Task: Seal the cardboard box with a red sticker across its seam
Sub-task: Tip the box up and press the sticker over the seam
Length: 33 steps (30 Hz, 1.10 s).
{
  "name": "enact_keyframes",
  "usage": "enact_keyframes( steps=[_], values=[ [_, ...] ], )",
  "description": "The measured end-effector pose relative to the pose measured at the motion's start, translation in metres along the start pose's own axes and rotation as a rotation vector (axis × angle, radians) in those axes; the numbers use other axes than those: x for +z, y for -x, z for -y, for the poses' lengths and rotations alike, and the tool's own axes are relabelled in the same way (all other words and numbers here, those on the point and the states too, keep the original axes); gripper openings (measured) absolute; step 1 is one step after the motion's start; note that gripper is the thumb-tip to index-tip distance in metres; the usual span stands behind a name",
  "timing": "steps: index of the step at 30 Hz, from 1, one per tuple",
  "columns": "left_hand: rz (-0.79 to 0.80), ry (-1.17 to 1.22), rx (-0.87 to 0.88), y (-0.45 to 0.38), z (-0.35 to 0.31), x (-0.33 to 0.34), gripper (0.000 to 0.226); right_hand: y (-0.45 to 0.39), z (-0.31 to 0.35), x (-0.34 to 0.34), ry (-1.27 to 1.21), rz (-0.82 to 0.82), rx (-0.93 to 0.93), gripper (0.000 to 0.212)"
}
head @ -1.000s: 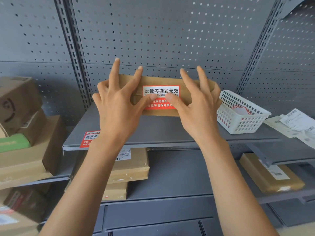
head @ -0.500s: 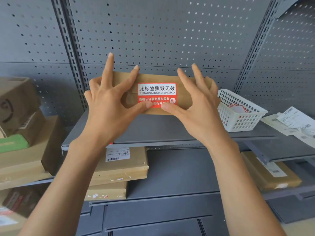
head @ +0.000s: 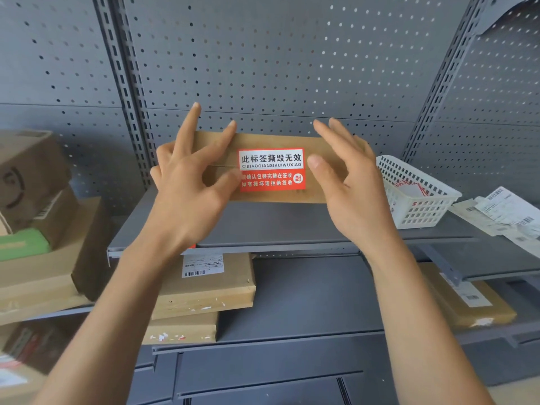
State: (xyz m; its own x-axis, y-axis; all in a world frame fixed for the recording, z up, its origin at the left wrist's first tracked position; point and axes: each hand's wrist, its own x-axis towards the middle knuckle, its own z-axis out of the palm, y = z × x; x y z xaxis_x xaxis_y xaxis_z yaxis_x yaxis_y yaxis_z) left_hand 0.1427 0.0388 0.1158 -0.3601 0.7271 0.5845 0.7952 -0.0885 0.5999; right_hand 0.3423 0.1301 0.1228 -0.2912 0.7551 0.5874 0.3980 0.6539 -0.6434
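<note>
Your box [head: 264,140] sits mid-frame on the shelf [head: 277,226], with the red sticker [head: 271,171] across its seam. Your left hand [head: 187,194] presses it with spread fingers. Your right hand [head: 350,194] is open at its right end.

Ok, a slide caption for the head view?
Red sticker spans the cardboard box seam; left hand touches the box, right hand open alongside.
</note>
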Motion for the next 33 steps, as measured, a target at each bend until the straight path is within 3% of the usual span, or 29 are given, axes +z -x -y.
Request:
enact_keyframes(
  steps=[4, 8, 14, 21, 28, 33],
  values=[
    [-0.223, 0.013, -0.083, 0.001, -0.01, 0.017, 0.039, -0.003, 0.013, 0.022, 0.014, -0.24, 0.068, 0.047],
    [-0.26, -0.031, -0.078, -0.002, -0.005, 0.021, 0.036, -0.008, 0.012, 0.034, 0.07, -0.298, 0.057, 0.046],
    [-0.182, -0.06, -0.044, -0.001, 0.006, 0.016, 0.045, -0.004, -0.001, 0.029, 0.057, -0.116, 0.001, 0.042],
    [-0.056, -0.132, 0.042, 0.001, 0.019, 0.021, 0.071, 0.0, -0.015, 0.011, 0.118, 0.119, -0.007, 0.064],
    [0.054, -0.198, 0.064, 0.005, 0.039, 0.032, 0.101, 0.003, -0.03, 0.016, 0.262, 0.247, -0.003, 0.082],
    [0.083, -0.206, 0.065, 0.014, 0.055, 0.042, 0.104, 0.01, -0.046, 0.025, 0.301, 0.25, -0.051, 0.082]
  ],
)
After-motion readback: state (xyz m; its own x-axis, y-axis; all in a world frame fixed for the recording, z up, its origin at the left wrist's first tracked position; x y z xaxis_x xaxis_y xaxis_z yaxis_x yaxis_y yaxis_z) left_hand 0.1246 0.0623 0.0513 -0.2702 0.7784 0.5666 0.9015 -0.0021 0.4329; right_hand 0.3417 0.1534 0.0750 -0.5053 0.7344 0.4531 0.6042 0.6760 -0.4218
